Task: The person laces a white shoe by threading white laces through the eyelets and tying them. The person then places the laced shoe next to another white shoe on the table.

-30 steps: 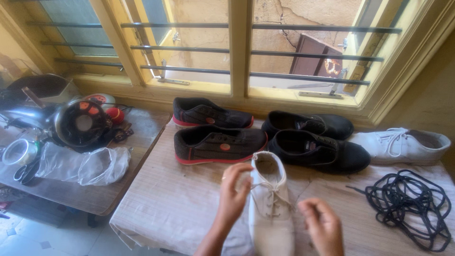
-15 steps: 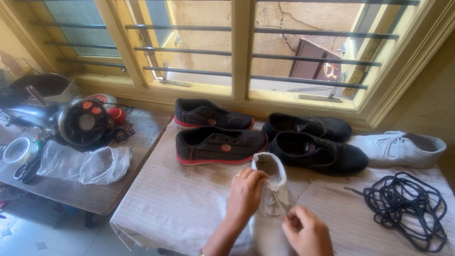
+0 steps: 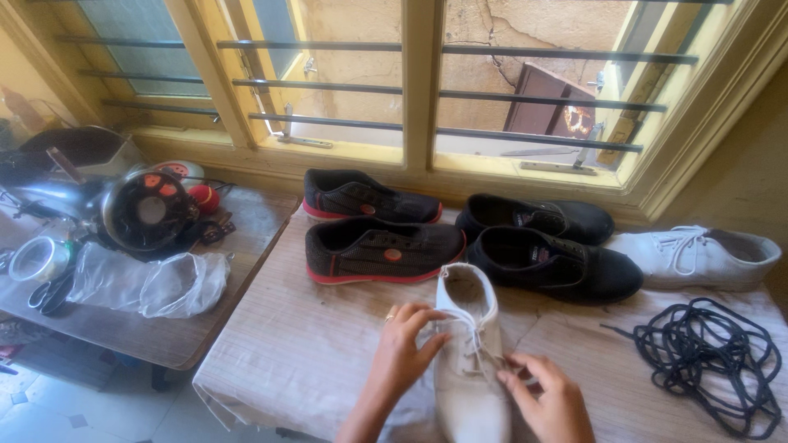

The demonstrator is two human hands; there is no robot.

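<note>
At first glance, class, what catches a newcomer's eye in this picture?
Two hands, left hand and right hand, work the laces of a white shoe at the near edge of the cloth-covered table. Behind it lie dark shoes in pairs under the window; a tangle of black laces lies right.

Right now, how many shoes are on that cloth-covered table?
6. Two grey-and-red shoes lie at the back left, two black shoes beside them, one white shoe at the far right, and one white shoe between both hands. None looks hidden.
</note>
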